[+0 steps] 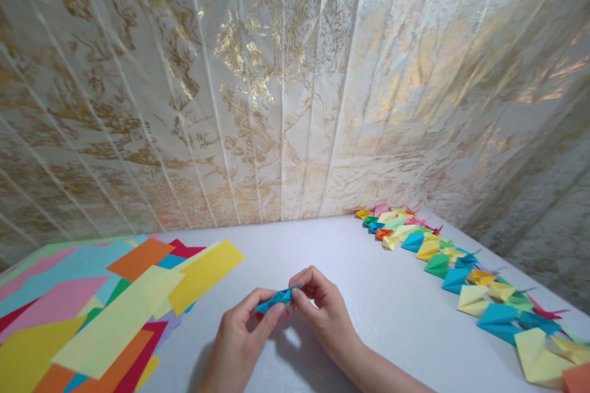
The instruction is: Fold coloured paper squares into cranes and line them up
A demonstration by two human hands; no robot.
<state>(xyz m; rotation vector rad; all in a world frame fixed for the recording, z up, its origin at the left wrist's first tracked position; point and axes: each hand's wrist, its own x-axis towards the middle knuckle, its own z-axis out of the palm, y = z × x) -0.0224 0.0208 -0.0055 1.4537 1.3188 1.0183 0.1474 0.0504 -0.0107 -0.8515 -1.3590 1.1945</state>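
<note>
A small folded piece of blue paper [276, 299] is held between both hands, above the white table near the bottom centre. My left hand [249, 325] pinches its left part between thumb and fingers. At the paper's right end, the thumb and index finger of my right hand [320, 307] close on the tip. The paper is long and narrow, with creased layers along its middle. My fingers hide parts of its underside.
Loose coloured paper sheets [120, 319] overlap across the left of the white table [295, 245]. Rows of folded paper figures [456, 279] in many colours run along the right edge. A patterned white and gold curtain [276, 86] hangs behind the table.
</note>
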